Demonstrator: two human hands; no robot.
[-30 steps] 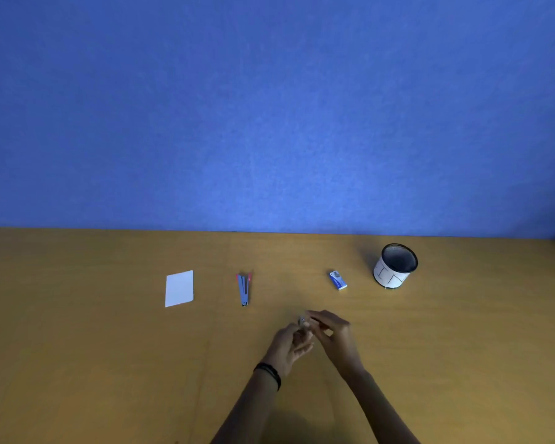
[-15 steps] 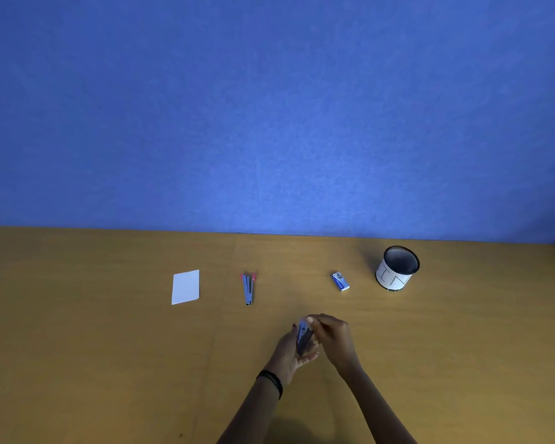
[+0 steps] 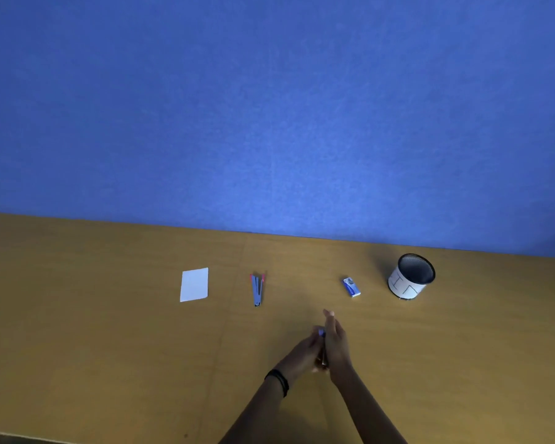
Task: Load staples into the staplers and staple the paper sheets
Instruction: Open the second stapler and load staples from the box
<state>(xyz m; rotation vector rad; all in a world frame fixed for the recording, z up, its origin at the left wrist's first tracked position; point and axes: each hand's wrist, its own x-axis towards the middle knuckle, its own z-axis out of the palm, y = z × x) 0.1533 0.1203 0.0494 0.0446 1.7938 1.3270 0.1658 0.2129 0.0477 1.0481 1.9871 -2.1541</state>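
While the left hand (image 3: pixel 302 352) and the right hand (image 3: pixel 336 342) meet low over the brown wooden tabletop (image 3: pixel 109 347), a small dark stapler with a purple tip (image 3: pixel 322 333) sits sandwiched between them, nearer the person than everything else laid out.

Fingers: the left hand's curl round the stapler body and grip it. The right hand's lie straight and together, flat against the stapler's other side, pressing rather than wrapping. I cannot tell whether the stapler rests on the tabletop or is held just above it.

Handling (judgement): light and rigid, with a hinged, sprung top. The casing looks smooth, so it may slip under a sideways squeeze. Best taken along the two long sides of the body, away from the nose and the hinge, so the top can swing free for loading or be pushed shut squarely.

Appearance: only the purple tip and a thin dark sliver show between the hands. Whether it is open or shut cannot be told.

Elsewhere: a grey-blue stapler with red ends (image 3: pixel 257 289) lies spread in a narrow V, well apart from the hands. It lies between a white paper sheet (image 3: pixel 194 284) on its left and a blue-and-white staple box (image 3: pixel 351 286) on its right. A black mesh cup with a white label (image 3: pixel 410 278) stands beyond the box.
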